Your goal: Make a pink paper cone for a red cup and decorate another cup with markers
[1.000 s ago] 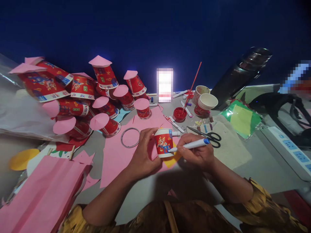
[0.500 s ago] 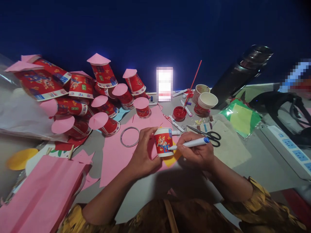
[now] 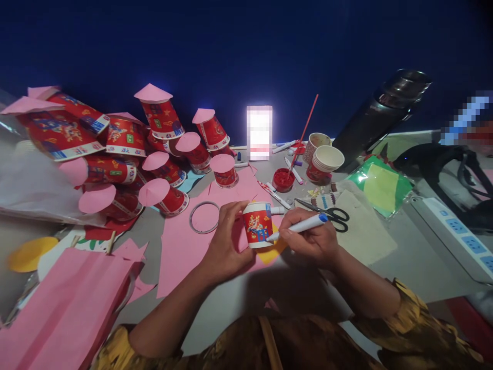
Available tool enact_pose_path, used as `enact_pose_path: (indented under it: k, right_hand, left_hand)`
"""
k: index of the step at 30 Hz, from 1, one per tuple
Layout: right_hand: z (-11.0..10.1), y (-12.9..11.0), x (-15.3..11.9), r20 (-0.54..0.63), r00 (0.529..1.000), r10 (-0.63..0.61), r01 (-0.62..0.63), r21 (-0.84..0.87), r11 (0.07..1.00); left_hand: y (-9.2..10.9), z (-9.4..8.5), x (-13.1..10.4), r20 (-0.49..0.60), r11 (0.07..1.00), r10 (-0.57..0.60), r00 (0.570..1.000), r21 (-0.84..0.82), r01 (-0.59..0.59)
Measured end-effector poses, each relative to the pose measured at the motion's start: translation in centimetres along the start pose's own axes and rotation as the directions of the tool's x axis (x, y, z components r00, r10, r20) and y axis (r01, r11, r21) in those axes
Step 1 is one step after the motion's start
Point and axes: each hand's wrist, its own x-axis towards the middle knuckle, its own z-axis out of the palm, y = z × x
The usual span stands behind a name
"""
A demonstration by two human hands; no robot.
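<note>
My left hand (image 3: 228, 244) grips a red paper cup (image 3: 257, 223) by its rim and base, turning its dragon print toward me. My right hand (image 3: 311, 236) is closed round a white marker (image 3: 298, 226) with a blue end, and the marker's tip rests at the lower right of the printed side. Blue marks show around there. Pink paper (image 3: 185, 257) lies beneath the cup, with a yellow piece (image 3: 269, 254) just under it. Left of my left hand is a grey ring (image 3: 205, 217); black-handled scissors (image 3: 336, 217) lie beyond my right hand.
Several red cups with pink paper cones (image 3: 162, 121) crowd the left. Red paint (image 3: 283, 179) with a brush, stacked cups (image 3: 325, 163) and a black thermos (image 3: 385, 115) stand at the back right. A power strip (image 3: 454, 231) and a pink bag (image 3: 57, 313) flank the table.
The marker tip has shifted slightly left and down on the cup, and more blue lines show on the print. Both hands keep their hold.
</note>
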Motion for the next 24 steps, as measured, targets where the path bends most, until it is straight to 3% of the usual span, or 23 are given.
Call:
enact_pose_path:
  k: [4, 8, 13, 17, 24]
  right_hand:
    - [0.0, 0.2, -0.2, -0.197, 0.98, 0.003, -0.002, 0.007, 1.0]
    - [0.2, 0.7, -0.1, -0.26, 0.962, 0.081, -0.067, 0.062, 0.996]
    - [0.0, 1.0, 0.4, -0.234, 0.968, 0.088, -0.097, -0.03, 0.995]
    - [0.0, 1.0, 0.6, -0.195, 0.975, 0.104, -0.113, -0.036, 0.993]
    - [0.0, 1.1, 0.3, 0.004, 0.995, 0.099, -0.099, 0.108, 0.989]
  left_hand:
    - [0.2, 0.0, 0.0, 0.041, 0.974, -0.112, 0.993, -0.194, 0.117]
    - [0.2, 0.2, 0.0, 0.149, 0.781, -0.255, 0.955, -0.55, 0.295]
    - [0.2, -0.3, 0.0, 0.281, 0.45, -0.313, 0.907, -0.797, 0.402]
    - [0.4, -1.1, 0.2, 0.451, 0.171, -0.265, 0.852, -0.848, 0.502]
    - [0.5, -1.0, 0.1, 0.529, -0.013, -0.247, 0.812, -0.84, 0.543]
